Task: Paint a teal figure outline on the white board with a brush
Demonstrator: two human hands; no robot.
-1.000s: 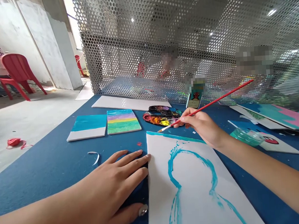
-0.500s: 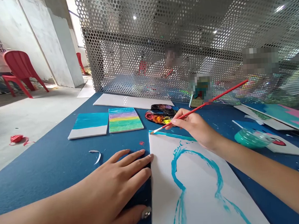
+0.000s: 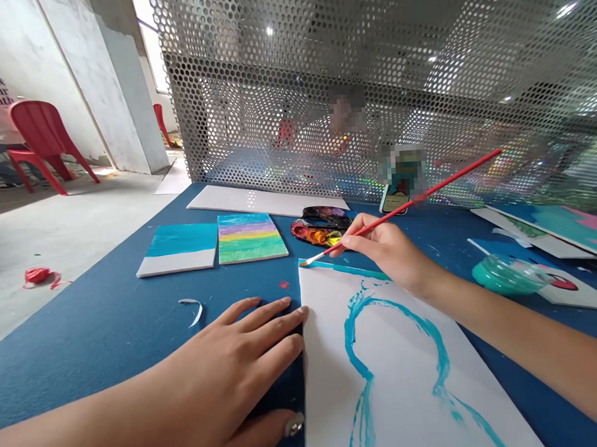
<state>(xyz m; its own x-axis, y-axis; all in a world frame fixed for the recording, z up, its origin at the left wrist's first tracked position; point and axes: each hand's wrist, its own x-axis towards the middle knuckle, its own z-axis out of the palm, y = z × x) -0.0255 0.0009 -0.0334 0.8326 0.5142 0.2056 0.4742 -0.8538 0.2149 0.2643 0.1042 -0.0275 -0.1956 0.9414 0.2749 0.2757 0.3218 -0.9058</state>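
Note:
A white canvas [image 3: 397, 392] with a teal curved outline lies on the blue table [image 3: 108, 327] in front of me. My right hand [image 3: 387, 249] pinches a long red-handled paintbrush [image 3: 412, 203]; its tip rests at the canvas's far left corner, on a teal strip along the top edge. My left hand [image 3: 235, 360] lies flat with fingers spread on the table, its fingertips against the canvas's left edge. A paint palette [image 3: 321, 227] with several colours sits just beyond the brush tip.
Two small painted canvases [image 3: 180, 248] [image 3: 249, 237] lie to the left, a blank white board [image 3: 262, 202] behind them. A teal water cup [image 3: 506, 276], more paintings and a phone [image 3: 394, 198] are at right. A perforated metal screen [image 3: 371, 79] backs the table; red chair [image 3: 39, 144] at far left.
The brush tip moved left along the canvas's top edge, from beyond the edge to the far left corner. My left hand stayed put.

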